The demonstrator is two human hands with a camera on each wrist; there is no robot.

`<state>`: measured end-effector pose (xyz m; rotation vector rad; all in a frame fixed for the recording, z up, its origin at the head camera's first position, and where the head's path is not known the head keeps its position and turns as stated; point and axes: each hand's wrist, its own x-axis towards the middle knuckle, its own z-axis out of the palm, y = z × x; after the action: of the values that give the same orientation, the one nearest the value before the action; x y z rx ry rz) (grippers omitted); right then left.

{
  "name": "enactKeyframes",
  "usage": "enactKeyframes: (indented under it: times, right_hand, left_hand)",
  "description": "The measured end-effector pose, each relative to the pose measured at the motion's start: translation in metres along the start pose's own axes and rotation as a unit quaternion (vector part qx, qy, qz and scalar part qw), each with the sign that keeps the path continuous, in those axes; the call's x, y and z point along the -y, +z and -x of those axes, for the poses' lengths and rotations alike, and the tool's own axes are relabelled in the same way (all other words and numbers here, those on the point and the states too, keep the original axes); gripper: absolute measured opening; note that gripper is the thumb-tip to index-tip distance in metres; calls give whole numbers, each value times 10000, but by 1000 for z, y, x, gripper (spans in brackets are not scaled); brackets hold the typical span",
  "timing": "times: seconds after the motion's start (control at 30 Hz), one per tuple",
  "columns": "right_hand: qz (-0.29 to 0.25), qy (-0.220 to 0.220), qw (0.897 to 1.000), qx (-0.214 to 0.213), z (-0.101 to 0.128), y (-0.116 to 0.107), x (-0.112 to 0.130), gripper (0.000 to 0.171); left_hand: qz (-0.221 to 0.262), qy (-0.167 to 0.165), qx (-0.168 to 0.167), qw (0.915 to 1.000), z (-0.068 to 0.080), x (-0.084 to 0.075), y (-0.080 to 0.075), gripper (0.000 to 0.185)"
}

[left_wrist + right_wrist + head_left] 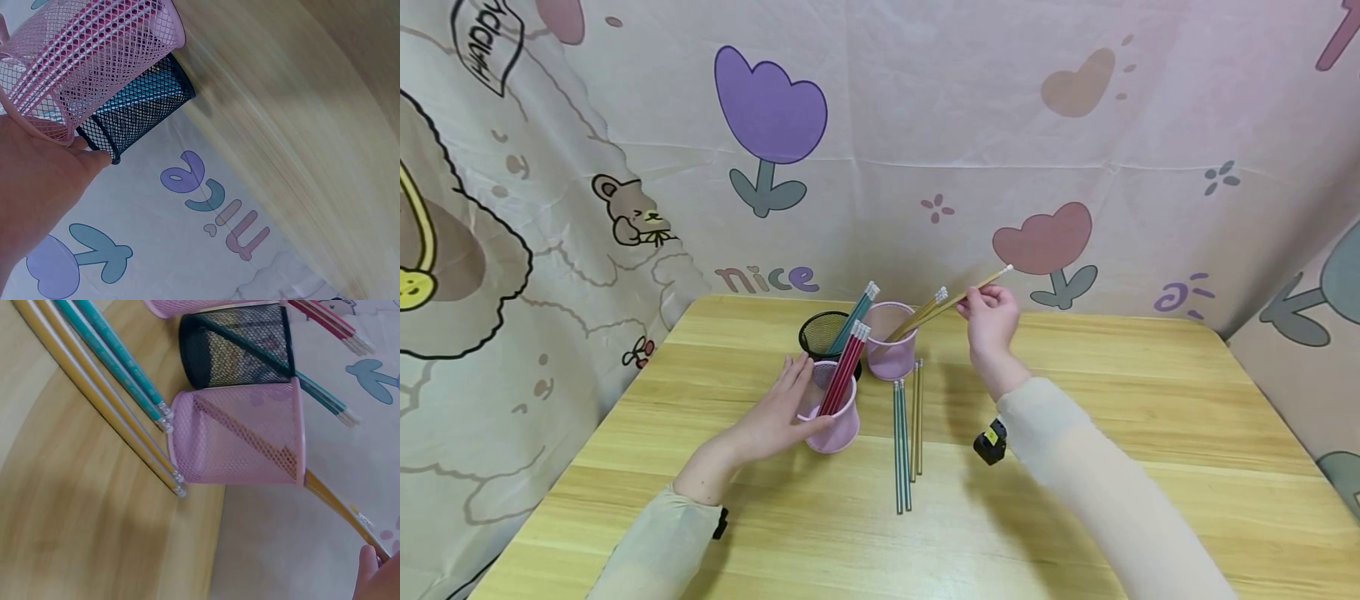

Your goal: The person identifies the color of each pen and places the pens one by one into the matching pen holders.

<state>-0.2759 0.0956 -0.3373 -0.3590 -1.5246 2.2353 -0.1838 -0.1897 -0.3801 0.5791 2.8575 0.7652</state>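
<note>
Cartoon tulips and bears cover the cloth backdrop (925,125) behind my wooden table (1112,467), where three mesh cups stand clustered. My left hand (775,412) wraps loosely around the nearest pink cup (835,417), fingers curved against its side, red pencils (844,375) leaning inside. My right hand (990,321) pinches a yellow pencil (958,298) near its eraser end, its other end angled into the far pink cup (891,342) alongside more yellow ones. Teal pencils (852,321) lean in the black cup (823,333). Between my arms, two teal and two yellow loose pencils (906,442) lie flat, just beside the cups.
</note>
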Motion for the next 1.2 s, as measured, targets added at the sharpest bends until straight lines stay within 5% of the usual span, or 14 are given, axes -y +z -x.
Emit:
enactKeyframes:
  times: [0.63,1.2]
  right_hand:
    - [935,178,9951,270,15,9,-22,12]
    - [865,667,9929,470,21,12,-26,21]
  left_hand:
    - [-49,30,-27,10000,0,-3,0,95]
    - [-28,34,-21,10000,0,-3,-1,94]
